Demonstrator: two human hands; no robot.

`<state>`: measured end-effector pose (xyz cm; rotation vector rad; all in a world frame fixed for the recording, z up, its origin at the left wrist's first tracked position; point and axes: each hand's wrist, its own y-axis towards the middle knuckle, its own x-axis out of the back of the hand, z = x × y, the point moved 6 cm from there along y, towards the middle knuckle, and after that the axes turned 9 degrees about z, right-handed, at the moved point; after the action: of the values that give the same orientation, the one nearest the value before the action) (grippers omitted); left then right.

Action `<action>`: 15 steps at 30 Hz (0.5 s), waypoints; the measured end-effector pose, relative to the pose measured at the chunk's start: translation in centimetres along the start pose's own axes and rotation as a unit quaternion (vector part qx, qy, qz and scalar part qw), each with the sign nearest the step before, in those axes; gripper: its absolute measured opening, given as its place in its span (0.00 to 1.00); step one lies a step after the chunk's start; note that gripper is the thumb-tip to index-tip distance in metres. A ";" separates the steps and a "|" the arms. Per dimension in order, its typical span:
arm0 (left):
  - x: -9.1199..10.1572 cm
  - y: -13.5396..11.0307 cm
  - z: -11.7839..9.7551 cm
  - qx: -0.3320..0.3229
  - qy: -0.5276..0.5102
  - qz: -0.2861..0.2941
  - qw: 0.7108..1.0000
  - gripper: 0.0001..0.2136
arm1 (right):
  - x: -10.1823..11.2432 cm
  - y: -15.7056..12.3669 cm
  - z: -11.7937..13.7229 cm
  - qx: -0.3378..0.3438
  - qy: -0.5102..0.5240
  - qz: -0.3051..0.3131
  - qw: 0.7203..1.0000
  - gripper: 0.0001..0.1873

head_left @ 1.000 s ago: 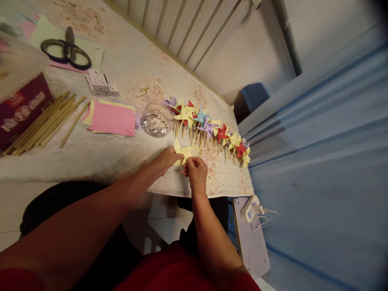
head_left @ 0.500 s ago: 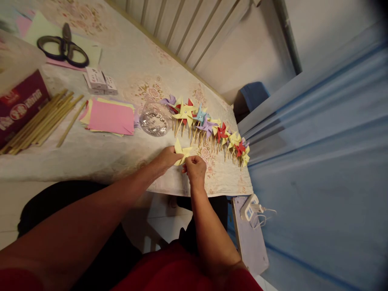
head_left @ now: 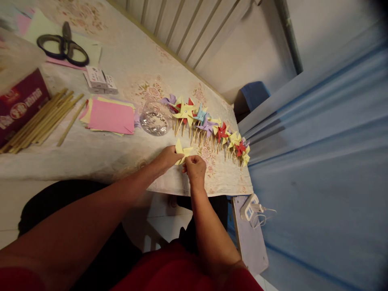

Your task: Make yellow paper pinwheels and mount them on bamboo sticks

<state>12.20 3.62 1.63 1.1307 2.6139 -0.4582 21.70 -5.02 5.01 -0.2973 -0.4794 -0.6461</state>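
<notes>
A pale yellow paper pinwheel (head_left: pixel 179 149) with folded blades is held just above the front part of the table. From the left, my left hand (head_left: pixel 166 157) grips it, thumb lying on top of the paper. My right hand (head_left: pixel 196 167) is closed at its right side, thumb and forefinger pinched together against the paper near the middle. Whether a small part sits between those right fingertips is hidden. Just beyond my hands is a clear plastic container (head_left: pixel 155 121) of small shiny metal pieces.
Finished pinwheels on sticks (head_left: pixel 207 126) lie in a row at right. To the left are stacked coloured paper (head_left: pixel 111 116), thin sticks (head_left: pixel 45 121), small white boxes (head_left: pixel 98 79), scissors (head_left: pixel 64 48) and a purple box (head_left: pixel 22 105). A power strip (head_left: pixel 250 208) rests on a low stool (head_left: pixel 253 246).
Both hands stay nearly in place around the yellow pinwheel, which has shifted only very slightly. Nothing else has visibly moved.
</notes>
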 end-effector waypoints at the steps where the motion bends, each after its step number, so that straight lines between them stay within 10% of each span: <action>1: 0.0 0.0 0.0 0.000 -0.002 0.001 1.000 0.07 | 0.0 0.0 -0.1 -0.001 0.004 0.000 1.000 0.06; 15: 0.0 -0.1 0.1 0.012 0.005 -0.003 1.000 0.07 | -0.2 -0.2 0.1 -0.007 0.009 0.005 1.000 0.07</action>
<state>12.15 3.51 1.59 1.1363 2.6281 -0.4876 21.43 -5.04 5.07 -0.3071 -0.4568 -0.6412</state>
